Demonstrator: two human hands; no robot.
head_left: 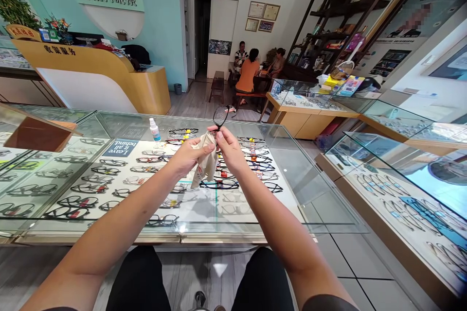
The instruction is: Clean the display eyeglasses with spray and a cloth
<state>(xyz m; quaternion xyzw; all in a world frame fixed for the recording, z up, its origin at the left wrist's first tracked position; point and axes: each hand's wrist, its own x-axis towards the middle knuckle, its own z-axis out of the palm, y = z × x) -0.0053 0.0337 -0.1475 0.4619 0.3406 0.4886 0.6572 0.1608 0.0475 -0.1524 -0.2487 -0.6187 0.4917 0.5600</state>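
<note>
My left hand [189,154] is closed round a beige cleaning cloth [205,163] that hangs down from it. My right hand [226,145] pinches a pair of black-framed glasses [221,115], and one lens sticks up above my fingers. Both hands meet above the glass top of a display counter [292,175]. The cloth is pressed against the lower part of the glasses, which my fingers hide.
A small spray bottle [154,129] stands on the counter left of my hands. Rows of frames lie under the glass. More glass showcases [394,170] run along the right. A yellow reception desk [109,70] is at the back left. Three people sit at a far table [251,70].
</note>
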